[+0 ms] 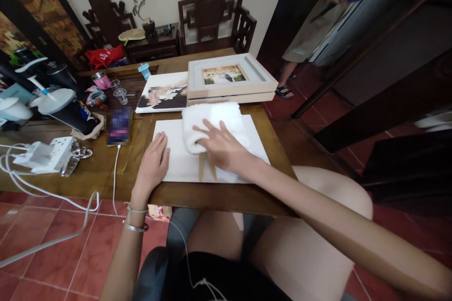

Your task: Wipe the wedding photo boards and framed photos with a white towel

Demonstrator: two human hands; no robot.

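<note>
A white folded towel [213, 113] lies over a flat white board [180, 167] at the table's front edge. My right hand [224, 146] grips the towel from above, its fingers spread across it and pressing it to the board. Close to its fold, the thumb side is partly hidden. Just below the towel, two tan strips [201, 168] show on the board; I cannot tell what they are. Flat on the board's left edge rests my left hand [154, 157], fingers stretched out and holding nothing.
Behind the board are stacked framed pictures [229, 75] and a portrait print [162, 91]. To the left are a charging phone [119, 126], a power strip [58, 153] with cables and a large lidded tumbler [67, 108]. Another person [310, 33] stands at the back right.
</note>
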